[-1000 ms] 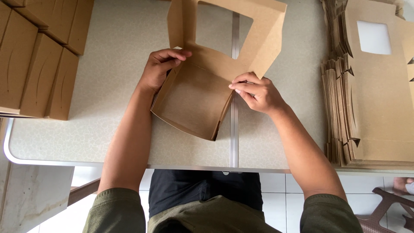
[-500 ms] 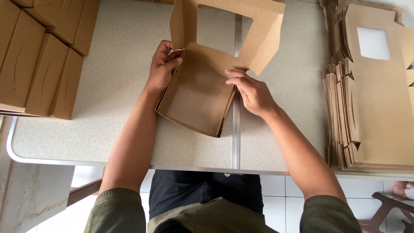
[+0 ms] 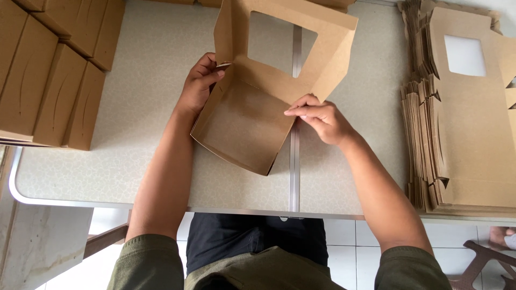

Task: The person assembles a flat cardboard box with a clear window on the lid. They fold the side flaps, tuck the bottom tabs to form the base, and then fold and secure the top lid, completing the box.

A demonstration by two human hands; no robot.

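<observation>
Where cropped, box lid (image 3: 290, 40) top

Soft, even daylight washes over the speckled pale tabletop (image 3: 134, 107), bright but not harsh. No hard glare anywhere; only the metal seam strip (image 3: 293, 172) along the table picks up a mild sheen. Shadows are faint and diffuse, darkest inside the open brown cardboard box (image 3: 242, 129) and under the forearms. Focus is crisp across the centre, and the edges show little bending or blur.
</observation>
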